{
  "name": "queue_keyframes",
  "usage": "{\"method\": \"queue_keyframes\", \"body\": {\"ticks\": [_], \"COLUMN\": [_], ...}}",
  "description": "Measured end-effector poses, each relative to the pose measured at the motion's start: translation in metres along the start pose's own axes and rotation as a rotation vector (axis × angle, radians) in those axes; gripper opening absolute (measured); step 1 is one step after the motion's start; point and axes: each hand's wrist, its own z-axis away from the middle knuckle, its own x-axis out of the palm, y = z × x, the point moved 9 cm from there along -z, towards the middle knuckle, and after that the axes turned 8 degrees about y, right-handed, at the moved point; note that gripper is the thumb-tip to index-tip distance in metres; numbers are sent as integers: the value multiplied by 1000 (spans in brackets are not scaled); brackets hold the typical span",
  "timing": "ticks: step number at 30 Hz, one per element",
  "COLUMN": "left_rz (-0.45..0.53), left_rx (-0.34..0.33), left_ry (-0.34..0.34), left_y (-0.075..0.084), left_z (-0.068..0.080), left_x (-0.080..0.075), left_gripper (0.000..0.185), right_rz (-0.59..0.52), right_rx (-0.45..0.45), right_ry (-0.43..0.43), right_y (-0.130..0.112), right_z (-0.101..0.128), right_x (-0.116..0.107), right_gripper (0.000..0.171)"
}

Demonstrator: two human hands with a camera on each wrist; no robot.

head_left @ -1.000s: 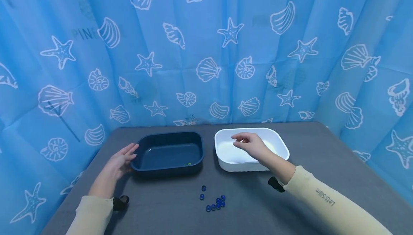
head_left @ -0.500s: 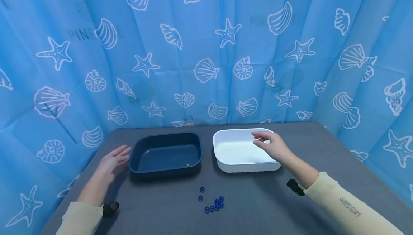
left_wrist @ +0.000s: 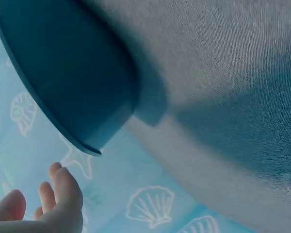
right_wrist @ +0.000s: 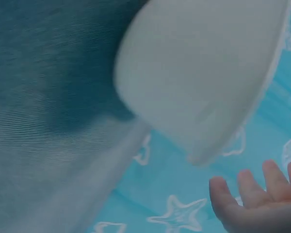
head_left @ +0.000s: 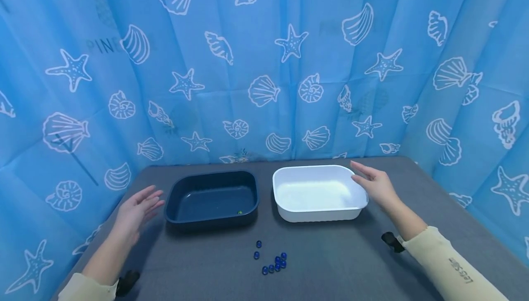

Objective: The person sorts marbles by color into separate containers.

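Note:
My left hand (head_left: 135,213) hovers just left of the dark blue basin (head_left: 211,220), fingers extended and holding nothing. In the left wrist view its fingers lie below the rim end of that basin (left_wrist: 72,73). A small green piece (head_left: 240,212) sits inside the basin near its front right corner. On the other side, my right hand (head_left: 377,184) is at the right end of the white basin (head_left: 320,216), fingers relaxed and nothing between them. The right wrist view shows the fingers spread below the white basin's end (right_wrist: 194,73). The white basin's visible inside is bare.
Several small dark blue beads (head_left: 278,264) lie on the grey tablecloth (head_left: 206,264) in front of the two basins. A narrow gap separates the basins. Behind the table hangs a blue curtain (head_left: 231,71) printed with white shells and starfish.
My right hand has moved right from over the white basin to its right end, its fingers loosening. My left hand has drawn back left and nearer, away from the dark basin's rim.

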Motion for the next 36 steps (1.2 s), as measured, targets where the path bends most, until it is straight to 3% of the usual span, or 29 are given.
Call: {"method": "queue_keyframes", "body": {"ticks": [13,20,29,36], "left_rz": [-74,-83,-83,-99], "left_rx": [134,174,193,205], "left_ry": [-20,-74,-152,-261], "left_y": [10,8,5,-2], "left_z": [25,35,47,55], "left_x": [23,40,71,93], "left_gripper": [62,46,45,47], "right_rz": [-255,-367,-516,-633], "right_rx": [350,433,524,586], "right_ry": [116,165,221,262], "right_y": [58,71,76,80], "right_z": [-10,-13,-10,-8], "right_x": [7,12,13,15], "right_gripper": [53,53,55,57]}}
